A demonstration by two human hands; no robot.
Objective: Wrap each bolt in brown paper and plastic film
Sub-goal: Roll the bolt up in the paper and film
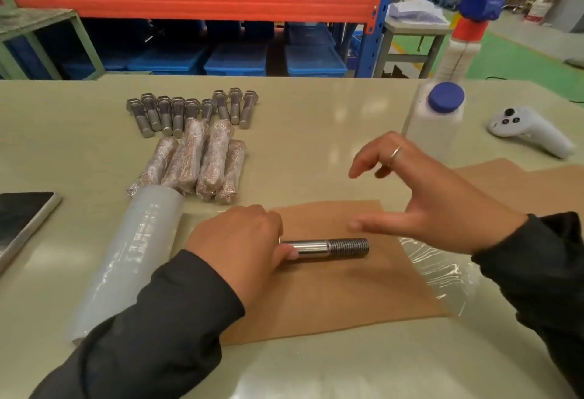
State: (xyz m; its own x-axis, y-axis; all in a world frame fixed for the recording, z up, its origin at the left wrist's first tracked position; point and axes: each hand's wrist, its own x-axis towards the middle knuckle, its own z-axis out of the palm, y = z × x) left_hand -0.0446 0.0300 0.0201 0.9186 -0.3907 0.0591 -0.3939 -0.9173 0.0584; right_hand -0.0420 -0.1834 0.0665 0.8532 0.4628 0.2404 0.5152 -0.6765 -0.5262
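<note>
A steel bolt lies sideways on a brown paper sheet, threaded end to the right. My left hand grips its head end, which is hidden under my fingers. Above the bolt's threaded end hovers my right hand, fingers spread and holding nothing. A stretch of plastic film lies under the paper's right side. The film roll lies to the left of the paper. Several wrapped bolts and a row of several bare bolts sit farther back.
More brown paper sheets lie at the right. A white bottle with a blue cap stands behind my right hand, a white controller beyond it. A dark tablet sits at the left edge. Shelving with blue bins stands behind the table.
</note>
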